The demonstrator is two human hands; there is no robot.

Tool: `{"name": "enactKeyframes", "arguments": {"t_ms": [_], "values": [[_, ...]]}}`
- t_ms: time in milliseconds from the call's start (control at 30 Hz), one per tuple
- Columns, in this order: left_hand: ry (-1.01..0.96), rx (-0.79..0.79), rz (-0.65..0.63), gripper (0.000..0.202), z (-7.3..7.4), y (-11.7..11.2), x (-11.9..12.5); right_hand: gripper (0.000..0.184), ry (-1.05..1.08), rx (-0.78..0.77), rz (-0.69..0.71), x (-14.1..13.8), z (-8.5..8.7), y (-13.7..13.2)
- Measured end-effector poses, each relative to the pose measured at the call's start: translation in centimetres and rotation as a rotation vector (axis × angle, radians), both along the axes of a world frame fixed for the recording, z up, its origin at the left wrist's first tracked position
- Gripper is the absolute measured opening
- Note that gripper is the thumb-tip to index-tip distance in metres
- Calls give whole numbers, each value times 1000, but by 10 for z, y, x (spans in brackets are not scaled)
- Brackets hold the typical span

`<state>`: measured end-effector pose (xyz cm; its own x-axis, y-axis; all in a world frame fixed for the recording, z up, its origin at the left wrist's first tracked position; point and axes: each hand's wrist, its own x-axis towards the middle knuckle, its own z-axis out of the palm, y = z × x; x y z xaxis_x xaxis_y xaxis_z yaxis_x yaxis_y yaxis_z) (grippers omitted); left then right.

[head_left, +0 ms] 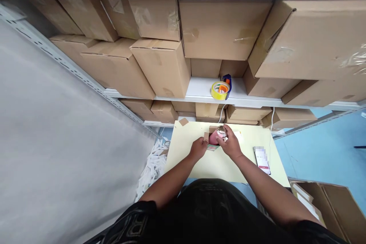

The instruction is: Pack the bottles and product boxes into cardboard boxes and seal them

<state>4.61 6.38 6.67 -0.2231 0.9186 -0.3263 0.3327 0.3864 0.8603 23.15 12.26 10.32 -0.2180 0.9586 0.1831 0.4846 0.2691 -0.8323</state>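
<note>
Over the pale yellow table (183, 167), my right hand (231, 145) grips a pink cylinder with a shiny, silvery round end (214, 137), perhaps a can or cup. The cylinder lies tilted at the mouth of a small open cardboard box (206, 137). My left hand (198, 148) pinches that box by its left side. A green and pink printed patch (212, 147) shows at the near edge of the box. My fingers hide part of the cylinder, and I cannot tell how deep it sits in the box.
A phone (262, 160) lies at the table's right, and a cardboard scrap (183, 121) at its far left corner. A yellow tape roll in a dispenser (220, 90) sits on the shelf, among stacked cartons (162, 68). Paper strips (151, 167) heap left; an open carton (328, 202) stands right.
</note>
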Motion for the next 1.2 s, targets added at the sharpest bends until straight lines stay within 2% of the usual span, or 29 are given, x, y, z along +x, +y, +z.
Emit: {"name": "enactKeyframes", "arguments": {"t_ms": [200, 300, 400, 533, 567, 667, 767, 833, 900, 967, 1033, 1100, 1200], "values": [[76, -17, -77, 26, 3, 4, 4, 55, -282, 119, 115, -1, -42, -4], [76, -41, -79, 24, 6, 3, 4, 67, -304, 88, 181, 3, -54, -5], [90, -74, -53, 24, 8, 4, 3, 82, -266, 76, 208, 15, -56, -5], [91, 29, -5, 4, 12, 6, 3, 62, -127, 49, 55, 37, -53, -8], [74, 84, -2, 11, 13, 6, 3, 57, -94, 30, 69, 40, -53, -9], [31, 255, -114, 31, 13, 5, 6, 52, -56, 1, 178, 41, -54, -14], [28, 371, -255, 25, 9, 6, 8, 53, -110, 42, 208, 35, -58, -17], [3, 339, -237, 19, 5, 13, 9, 53, -168, 84, 239, 33, -62, -18], [-31, 210, -135, 25, 2, 26, 7, 55, -222, 111, 280, 33, -67, -19], [-89, 50, -50, 49, 2, 42, 4, 55, -258, 111, 292, 34, -71, -19], [-171, -27, -62, 72, 4, 55, 0, 53, -262, 95, 271, 34, -74, -18], [-186, 23, -136, 77, 9, 59, -2, 52, -231, 70, 241, 32, -74, -17], [-25, 185, -188, 67, 14, 49, -4, 64, -160, -22, 187, 27, -72, -14]]}}
